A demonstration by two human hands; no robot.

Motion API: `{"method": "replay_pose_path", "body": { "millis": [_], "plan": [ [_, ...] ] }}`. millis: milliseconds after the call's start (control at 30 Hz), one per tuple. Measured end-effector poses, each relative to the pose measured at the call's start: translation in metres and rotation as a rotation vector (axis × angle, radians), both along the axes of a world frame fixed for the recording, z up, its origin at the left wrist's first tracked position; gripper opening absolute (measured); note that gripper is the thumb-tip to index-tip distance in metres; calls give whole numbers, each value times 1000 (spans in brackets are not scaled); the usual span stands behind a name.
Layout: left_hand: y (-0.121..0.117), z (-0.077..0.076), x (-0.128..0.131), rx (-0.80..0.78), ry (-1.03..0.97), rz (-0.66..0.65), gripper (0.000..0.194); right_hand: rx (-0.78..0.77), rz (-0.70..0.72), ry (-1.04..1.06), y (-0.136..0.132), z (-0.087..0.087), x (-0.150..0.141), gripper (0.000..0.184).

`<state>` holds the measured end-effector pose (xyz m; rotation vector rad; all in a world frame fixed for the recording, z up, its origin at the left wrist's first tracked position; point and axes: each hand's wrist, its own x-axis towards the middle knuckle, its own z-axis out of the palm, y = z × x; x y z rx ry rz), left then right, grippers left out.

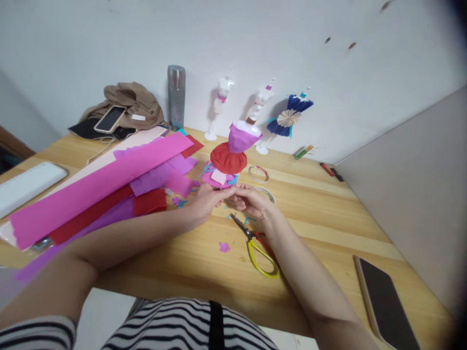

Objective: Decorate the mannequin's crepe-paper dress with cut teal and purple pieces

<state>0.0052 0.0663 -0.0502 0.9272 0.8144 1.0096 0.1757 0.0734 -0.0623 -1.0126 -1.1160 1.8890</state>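
Note:
My left hand (pixel 208 201) and my right hand (pixel 251 200) meet in front of a small dress form (pixel 245 137) wearing a purple paper top and a puffed red skirt. The thumbs and fingers of both are pinched together, and whatever lies between them is too small to make out. Just beyond the fingertips, at the foot of the dress form, sits a pink paper piece (pixel 207 179) with blue scraps and a pale square. Yellow- and red-handled scissors (pixel 260 260) lie beside my right wrist, blades partly apart. Closer to me is a small purple paper flower (pixel 224 247).
Pink, purple and red crepe paper strips (pixel 105 182) cover the left of the wooden table. Two white dress forms and a blue-dressed one (pixel 290 116) stand by the wall, near a thermos (pixel 176 97). A tablet-like device (pixel 386 304) lies at right, wire rings (pixel 259 173) behind my right hand.

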Motion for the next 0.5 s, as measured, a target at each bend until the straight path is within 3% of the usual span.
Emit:
{"method": "replay_pose_path", "body": {
  "millis": [133, 267, 367, 500],
  "plan": [
    [-2, 0, -2, 24, -19, -29, 25, 23, 6, -84, 1, 6, 2, 48],
    [-8, 4, -10, -11, -98, -76, 40, 47, 29, -200, -1, 21, 14, 50],
    [-12, 8, -14, -120, -194, -10, 50, 69, 43, -285, -5, 35, 25, 50],
    [-11, 9, -14, -209, -223, 88, 50, 115, 33, -348, -11, 52, 33, 51]
  ]
}}
